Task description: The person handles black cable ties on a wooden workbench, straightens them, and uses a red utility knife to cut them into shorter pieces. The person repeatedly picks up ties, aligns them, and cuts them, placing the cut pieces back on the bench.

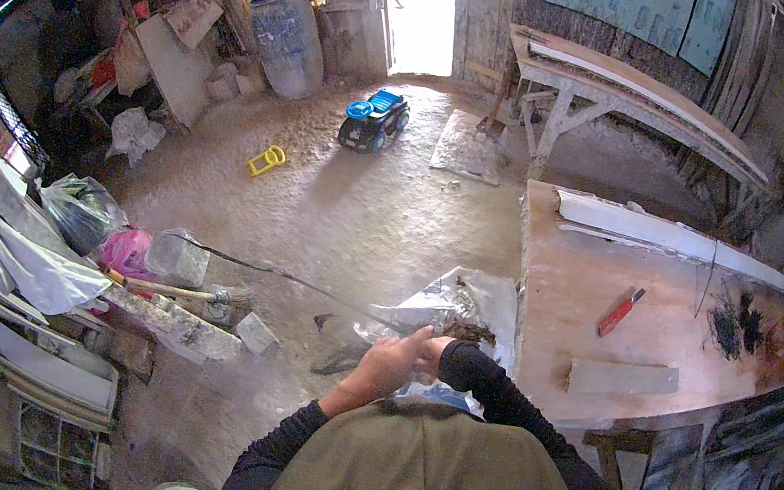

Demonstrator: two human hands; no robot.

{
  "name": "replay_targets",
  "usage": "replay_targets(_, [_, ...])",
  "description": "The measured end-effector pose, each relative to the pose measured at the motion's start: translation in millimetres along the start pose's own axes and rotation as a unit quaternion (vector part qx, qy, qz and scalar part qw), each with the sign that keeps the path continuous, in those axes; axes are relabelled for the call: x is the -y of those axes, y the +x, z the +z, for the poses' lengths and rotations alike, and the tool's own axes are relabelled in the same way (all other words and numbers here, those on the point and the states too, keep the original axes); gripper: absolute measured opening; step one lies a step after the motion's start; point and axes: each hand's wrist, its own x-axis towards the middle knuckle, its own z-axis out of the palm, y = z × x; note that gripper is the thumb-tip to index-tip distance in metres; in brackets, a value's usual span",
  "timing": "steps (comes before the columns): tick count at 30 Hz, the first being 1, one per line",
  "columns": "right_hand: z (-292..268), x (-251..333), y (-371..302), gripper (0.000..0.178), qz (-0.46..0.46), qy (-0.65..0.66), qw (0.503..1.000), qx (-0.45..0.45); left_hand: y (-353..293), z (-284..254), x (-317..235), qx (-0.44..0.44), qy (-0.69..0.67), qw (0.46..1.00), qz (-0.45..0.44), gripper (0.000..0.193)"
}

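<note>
In front of my waist, my left hand (381, 368) and my right hand (434, 355) are together, touching. A long, thin dark strip (297, 280) runs from them out to the left over the floor. My left hand is closed round its near end. The right hand is curled in beside it; its fingers are partly hidden, and what they hold cannot be made out. Below and just beyond the hands lies a crumpled white plastic sheet (413, 294) with dark fibrous material (472, 333) on it.
At right a wooden table (558, 278) bears a red-handled utility knife (617, 315), a flat board piece (624, 378), white mouldings (655, 227) and dark fibres (729, 325). On the floor ahead are a blue toy car (374, 122) and a yellow object (266, 161). Bags and blocks (199, 333) lie left.
</note>
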Motion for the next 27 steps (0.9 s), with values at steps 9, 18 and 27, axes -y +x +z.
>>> replay_targets(9, [-49.1, -0.9, -51.9, 0.037, 0.041, 0.303, 0.951, -0.038, 27.8, -38.2, -22.6, -0.022, -0.113, 0.987, -0.109, 0.024])
replay_targets(18, [-43.4, -17.8, -74.1, 0.022, -0.108, 0.548, 0.823, -0.103, 22.4, -12.7, -24.1, -0.132, -0.239, 0.94, -0.202, 0.017])
replay_targets(27, [-0.5, -28.5, -52.8, 0.012, -0.197, 0.594, 0.75, -0.215, 35.2, 20.9, -44.0, -0.208, -0.323, 0.913, -0.133, 0.019])
